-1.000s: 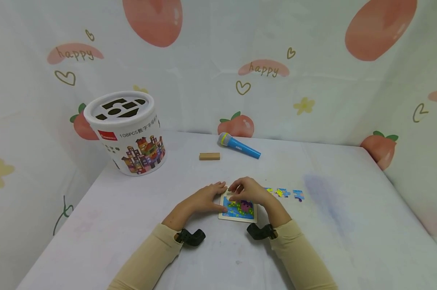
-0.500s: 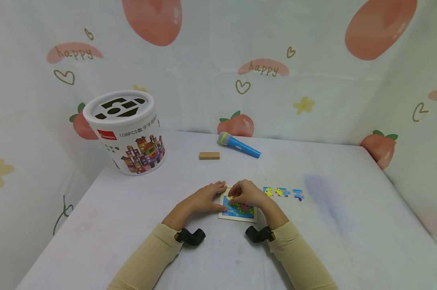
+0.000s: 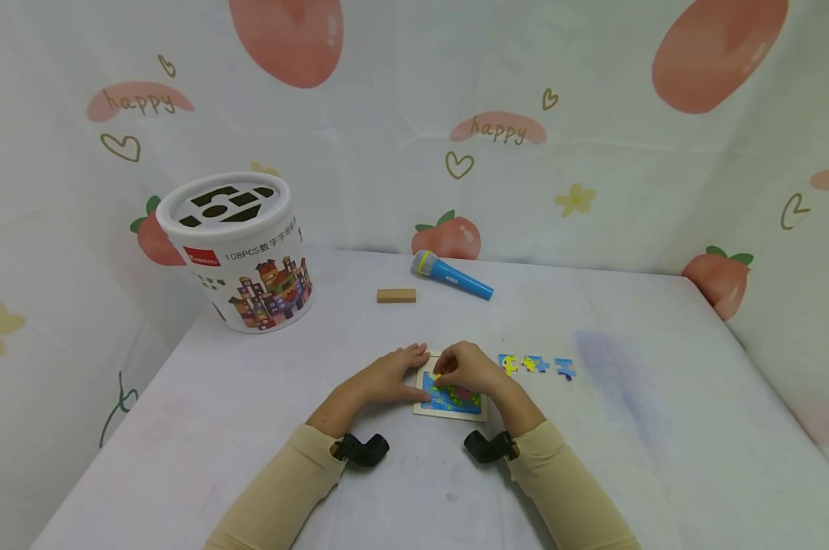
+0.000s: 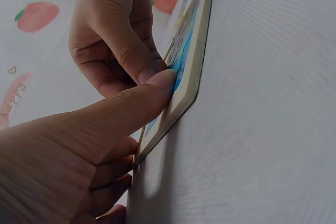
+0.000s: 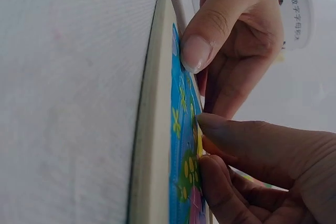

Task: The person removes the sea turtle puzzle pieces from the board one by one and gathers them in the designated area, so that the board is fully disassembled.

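Observation:
A small jigsaw puzzle board (image 3: 450, 415) with a pale wooden rim and a blue sea picture lies on the table. My left hand (image 3: 390, 376) rests at its left side, fingers fairly straight, with the thumb (image 4: 160, 81) on the board's face. Over the picture, my right hand (image 3: 471, 367) pinches a puzzle piece (image 5: 200, 145) with thumb and curled fingers, right at the board's surface. Only a yellow bit of that piece shows; the fingers hide the rest. Beside the board lie loose puzzle pieces (image 3: 535, 364) in blue and yellow.
At the back left stands a large white tub (image 3: 235, 252) with a slotted lid. A wooden block (image 3: 396, 296) and a blue toy microphone (image 3: 455, 275) lie beyond the hands. A fruit-printed cloth (image 3: 359, 176) hangs behind the table (image 3: 414, 489).
My right hand has lowered slightly toward me and its fingers have drawn together at the board, uncovering more of the loose pieces. The left hand has stayed in place.

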Available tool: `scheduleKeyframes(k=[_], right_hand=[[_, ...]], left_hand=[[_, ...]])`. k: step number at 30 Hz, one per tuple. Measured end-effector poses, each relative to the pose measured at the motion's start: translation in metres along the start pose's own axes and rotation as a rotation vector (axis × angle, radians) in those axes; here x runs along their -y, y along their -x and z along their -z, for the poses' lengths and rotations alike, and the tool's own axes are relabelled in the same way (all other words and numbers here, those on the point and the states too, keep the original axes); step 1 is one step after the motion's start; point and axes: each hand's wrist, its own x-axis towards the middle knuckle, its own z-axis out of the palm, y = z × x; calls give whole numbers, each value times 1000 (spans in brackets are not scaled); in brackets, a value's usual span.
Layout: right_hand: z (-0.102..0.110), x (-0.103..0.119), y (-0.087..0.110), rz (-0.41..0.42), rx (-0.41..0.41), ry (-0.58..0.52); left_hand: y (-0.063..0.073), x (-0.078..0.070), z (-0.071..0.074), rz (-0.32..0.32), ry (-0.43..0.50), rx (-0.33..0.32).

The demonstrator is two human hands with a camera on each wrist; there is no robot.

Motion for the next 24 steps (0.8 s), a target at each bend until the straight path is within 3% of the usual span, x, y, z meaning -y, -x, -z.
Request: scheduleKeyframes(k=[24], right_hand=[[0, 2, 1, -26, 0, -33]], left_hand=[[0, -1, 0, -5, -6, -1]])
